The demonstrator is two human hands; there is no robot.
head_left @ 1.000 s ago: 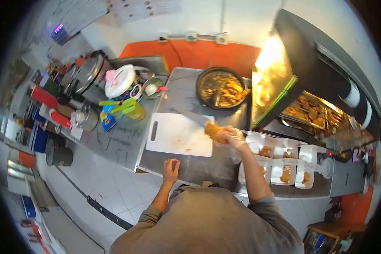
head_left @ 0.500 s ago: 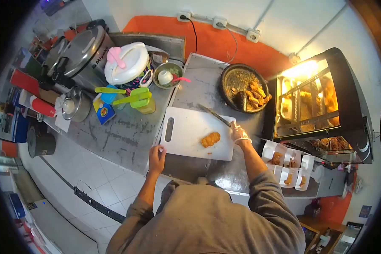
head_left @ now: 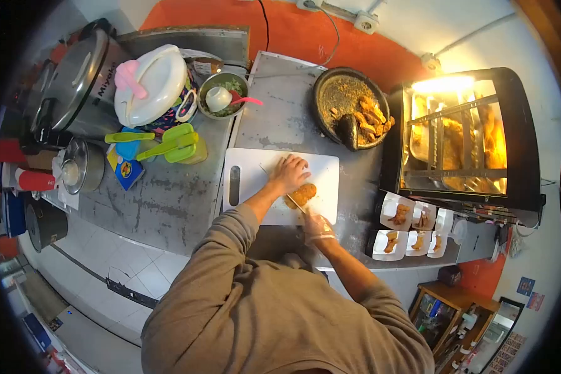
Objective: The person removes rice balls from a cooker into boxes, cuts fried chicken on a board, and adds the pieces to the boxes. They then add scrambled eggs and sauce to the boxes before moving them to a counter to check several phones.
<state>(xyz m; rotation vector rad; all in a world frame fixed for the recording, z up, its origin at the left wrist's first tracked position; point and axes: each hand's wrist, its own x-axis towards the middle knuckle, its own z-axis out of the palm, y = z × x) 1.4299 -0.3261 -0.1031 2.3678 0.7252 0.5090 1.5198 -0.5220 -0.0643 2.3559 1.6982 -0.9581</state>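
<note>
- Covering part of the knife [head_left: 295,203], the left hand [head_left: 288,174] lies flattish; whether it pinches anything, I cannot tell.
- Between both hands, under the blade, the rounded fried piece [head_left: 305,192] could roll, endangering fingers.
- Gloved right hand [head_left: 318,227] wraps the handle; slipping could skew the blade.

The scene is viewed by one camera worn on the person's head, faced forward and angled steeply down. The brown top [head_left: 287,318] is caught close below the lens; a little farther off, the left hand [head_left: 288,173], the right hand [head_left: 318,229] and the cutting board [head_left: 323,176] are framed near the centre. The wall [head_left: 461,31] and floor [head_left: 149,280] are also taken in, bent by a wide lens, with darkened corners.
</note>
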